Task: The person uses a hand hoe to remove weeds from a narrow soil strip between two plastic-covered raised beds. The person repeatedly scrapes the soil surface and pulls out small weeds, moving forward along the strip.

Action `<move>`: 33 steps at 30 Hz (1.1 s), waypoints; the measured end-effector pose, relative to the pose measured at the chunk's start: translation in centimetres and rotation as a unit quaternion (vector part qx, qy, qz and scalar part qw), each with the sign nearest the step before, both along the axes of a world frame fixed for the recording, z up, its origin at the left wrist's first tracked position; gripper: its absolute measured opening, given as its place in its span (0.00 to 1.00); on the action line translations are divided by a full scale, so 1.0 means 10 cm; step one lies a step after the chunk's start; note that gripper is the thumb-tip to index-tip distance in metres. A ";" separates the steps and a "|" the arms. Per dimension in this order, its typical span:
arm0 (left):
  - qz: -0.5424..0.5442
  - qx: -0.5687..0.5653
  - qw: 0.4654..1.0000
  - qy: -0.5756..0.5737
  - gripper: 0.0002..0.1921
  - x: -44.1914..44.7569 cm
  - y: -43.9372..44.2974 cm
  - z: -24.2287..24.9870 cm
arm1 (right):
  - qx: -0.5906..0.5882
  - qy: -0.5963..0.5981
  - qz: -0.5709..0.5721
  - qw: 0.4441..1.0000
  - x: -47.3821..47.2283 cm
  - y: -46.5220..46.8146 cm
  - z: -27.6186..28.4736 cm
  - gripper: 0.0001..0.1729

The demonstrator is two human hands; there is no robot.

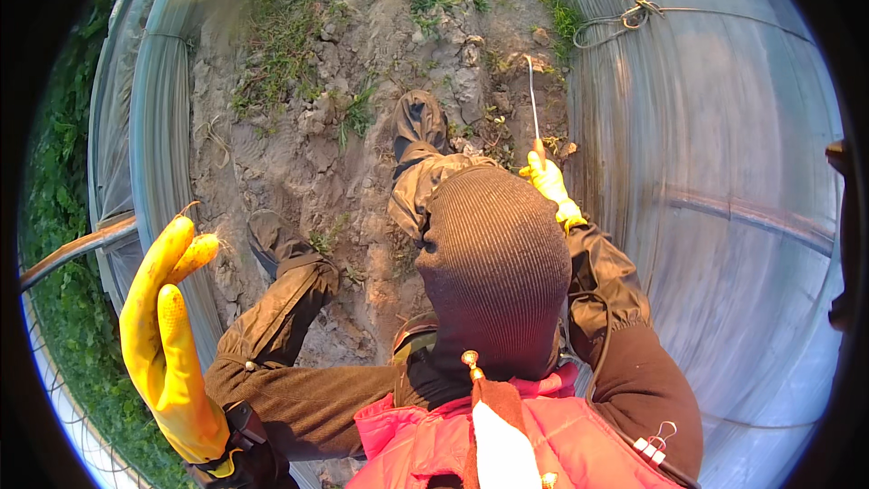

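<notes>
My left hand (170, 346), in a soiled yellow rubber glove, is raised at the left above the plastic film. Its fingers and thumb are apart, and thin root-like fibres show at the fingertips. In a yellow glove too, my right hand (548, 182) grips the orange-brown handle of a long, thin hand tool (533, 98). The tool's pale metal part reaches forward, its tip by the soil and small plants along the film's edge. What the tip is shaped like is too small to tell. Low weeds (501, 132) grow beside the tool.
Dry, cloddy soil (285, 170) with weed patches (282, 34) runs between two plastic-film walls. A knotted cord (635, 10) crosses the right film (733, 115). A pole (78, 248) juts in at left, before green foliage (68, 170). A knitted cap (495, 251) covers the centre.
</notes>
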State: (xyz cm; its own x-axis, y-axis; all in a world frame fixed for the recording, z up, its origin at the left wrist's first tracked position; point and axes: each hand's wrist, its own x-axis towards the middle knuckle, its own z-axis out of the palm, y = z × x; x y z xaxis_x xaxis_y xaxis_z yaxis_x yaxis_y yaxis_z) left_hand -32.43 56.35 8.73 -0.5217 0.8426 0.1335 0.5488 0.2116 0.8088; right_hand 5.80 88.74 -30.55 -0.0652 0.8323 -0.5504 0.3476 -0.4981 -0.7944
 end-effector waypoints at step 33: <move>0.019 -0.090 0.994 -0.056 0.21 -0.01 0.32 -0.15 | -0.019 0.042 -0.040 0.998 -0.42 1.79 0.04 0.46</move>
